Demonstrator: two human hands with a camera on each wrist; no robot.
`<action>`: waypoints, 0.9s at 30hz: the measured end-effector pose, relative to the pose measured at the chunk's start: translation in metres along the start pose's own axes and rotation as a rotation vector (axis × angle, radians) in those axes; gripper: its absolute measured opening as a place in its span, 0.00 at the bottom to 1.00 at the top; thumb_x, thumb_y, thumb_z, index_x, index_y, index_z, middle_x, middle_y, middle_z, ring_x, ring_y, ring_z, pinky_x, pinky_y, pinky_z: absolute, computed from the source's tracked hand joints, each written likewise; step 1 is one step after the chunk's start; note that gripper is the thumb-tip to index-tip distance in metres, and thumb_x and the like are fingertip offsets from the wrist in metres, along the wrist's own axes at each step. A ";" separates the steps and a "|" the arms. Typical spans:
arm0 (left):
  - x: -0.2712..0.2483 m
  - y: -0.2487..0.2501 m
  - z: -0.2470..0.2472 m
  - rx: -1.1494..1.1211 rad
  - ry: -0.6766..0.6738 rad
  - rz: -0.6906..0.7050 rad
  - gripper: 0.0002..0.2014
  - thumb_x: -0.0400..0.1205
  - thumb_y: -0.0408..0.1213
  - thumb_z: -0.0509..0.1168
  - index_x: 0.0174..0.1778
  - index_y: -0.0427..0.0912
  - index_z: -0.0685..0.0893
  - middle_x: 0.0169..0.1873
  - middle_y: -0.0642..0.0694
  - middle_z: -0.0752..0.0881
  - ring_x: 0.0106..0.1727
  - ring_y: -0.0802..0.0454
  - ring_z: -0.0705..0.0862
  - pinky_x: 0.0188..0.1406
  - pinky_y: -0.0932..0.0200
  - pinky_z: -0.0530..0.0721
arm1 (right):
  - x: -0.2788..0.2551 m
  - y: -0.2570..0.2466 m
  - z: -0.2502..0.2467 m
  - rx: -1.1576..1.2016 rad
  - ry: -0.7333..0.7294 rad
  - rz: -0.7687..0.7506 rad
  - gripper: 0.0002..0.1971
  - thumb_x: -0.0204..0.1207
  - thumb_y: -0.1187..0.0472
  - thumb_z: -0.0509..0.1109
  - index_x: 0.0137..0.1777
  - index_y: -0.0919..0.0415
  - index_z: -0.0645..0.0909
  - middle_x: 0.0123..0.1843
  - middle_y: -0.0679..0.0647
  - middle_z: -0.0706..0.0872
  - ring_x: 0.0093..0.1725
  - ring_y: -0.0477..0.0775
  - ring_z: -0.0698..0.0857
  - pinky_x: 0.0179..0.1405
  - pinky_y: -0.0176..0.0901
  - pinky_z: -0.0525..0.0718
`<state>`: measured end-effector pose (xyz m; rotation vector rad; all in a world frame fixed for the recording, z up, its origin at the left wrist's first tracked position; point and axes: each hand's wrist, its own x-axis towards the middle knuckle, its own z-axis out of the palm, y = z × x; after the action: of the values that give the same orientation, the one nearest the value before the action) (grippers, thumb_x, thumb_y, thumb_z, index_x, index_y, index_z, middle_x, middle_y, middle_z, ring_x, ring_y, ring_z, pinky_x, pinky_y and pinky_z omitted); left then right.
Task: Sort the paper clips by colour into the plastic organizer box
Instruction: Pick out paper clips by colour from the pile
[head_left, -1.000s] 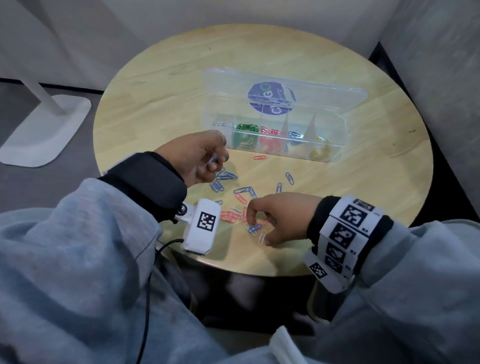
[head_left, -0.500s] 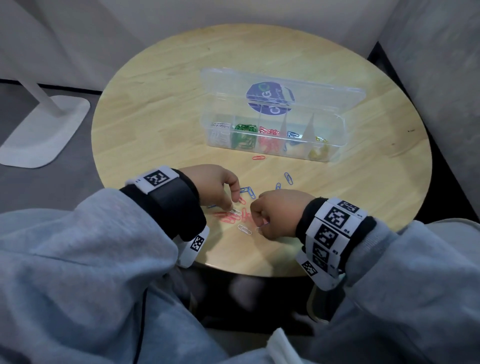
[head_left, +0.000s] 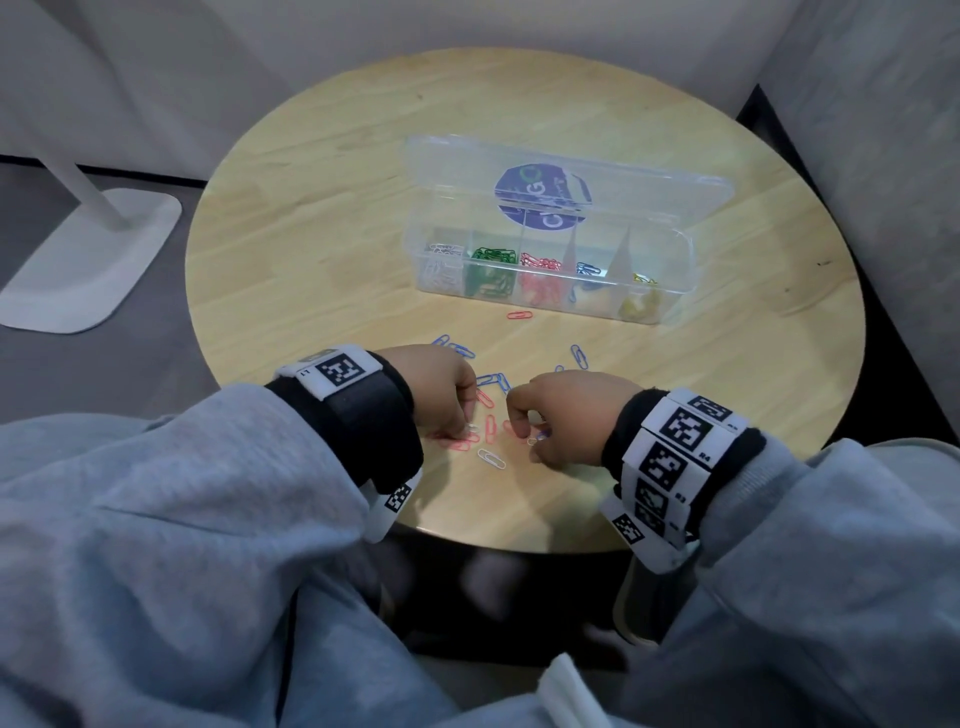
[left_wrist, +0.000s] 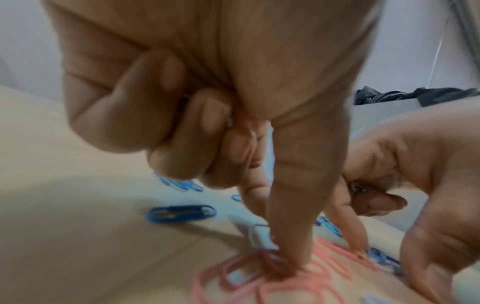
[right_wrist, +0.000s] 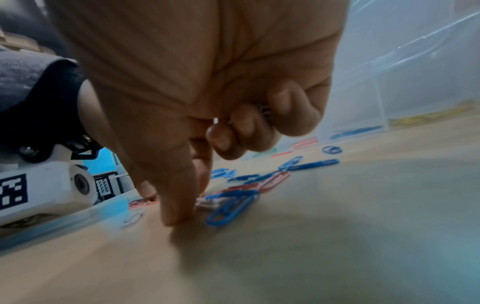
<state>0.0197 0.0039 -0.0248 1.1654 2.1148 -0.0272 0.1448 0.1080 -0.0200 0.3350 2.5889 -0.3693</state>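
Observation:
Loose blue paper clips (head_left: 491, 382), red paper clips (head_left: 488, 428) and a white paper clip (head_left: 491, 459) lie near the table's front edge. My left hand (head_left: 470, 423) reaches down with thumb and forefinger onto the red clips (left_wrist: 249, 267); its other fingers (left_wrist: 207, 115) are curled, with a glint of metal tucked between them. My right hand (head_left: 524, 434) has thumb and forefinger on the table beside a blue clip (right_wrist: 228, 207); its curled fingers (right_wrist: 241, 127) hold a few pale clips. The clear organizer box (head_left: 675, 254) stands open behind, with white, green, red, blue and yellow clips in separate compartments.
The round wooden table (head_left: 322, 249) ends just in front of both wrists. A single red clip (head_left: 520, 315) lies by the box's front wall. The box's lid (head_left: 571, 176) leans back. A white stand base (head_left: 88, 260) sits on the floor at left.
My left hand dropped from a raised spot near the box, turned palm down and reached into the red clips. The right hand shifted slightly left over the pile.

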 end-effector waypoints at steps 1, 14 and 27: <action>-0.002 -0.001 -0.001 -0.015 -0.001 0.000 0.06 0.73 0.40 0.72 0.33 0.49 0.81 0.23 0.53 0.77 0.26 0.59 0.73 0.26 0.63 0.67 | -0.001 0.000 0.001 -0.004 0.005 0.012 0.11 0.72 0.55 0.71 0.53 0.51 0.78 0.52 0.49 0.80 0.57 0.55 0.81 0.44 0.40 0.72; -0.014 -0.009 -0.040 -1.065 0.083 -0.065 0.11 0.79 0.26 0.58 0.30 0.41 0.74 0.26 0.47 0.78 0.16 0.62 0.74 0.13 0.74 0.66 | -0.005 0.015 -0.012 0.476 -0.020 0.086 0.11 0.69 0.66 0.69 0.28 0.54 0.74 0.30 0.50 0.81 0.25 0.43 0.76 0.27 0.29 0.76; -0.019 -0.014 -0.048 -1.386 0.166 -0.082 0.14 0.77 0.24 0.50 0.27 0.41 0.68 0.29 0.45 0.79 0.18 0.59 0.78 0.13 0.73 0.67 | 0.000 -0.002 -0.008 0.710 -0.049 0.053 0.07 0.72 0.65 0.68 0.41 0.51 0.75 0.26 0.46 0.75 0.26 0.48 0.75 0.27 0.38 0.73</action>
<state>-0.0117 -0.0018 0.0180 0.2134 1.6406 1.2965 0.1408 0.1085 -0.0133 0.6189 2.3111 -1.2565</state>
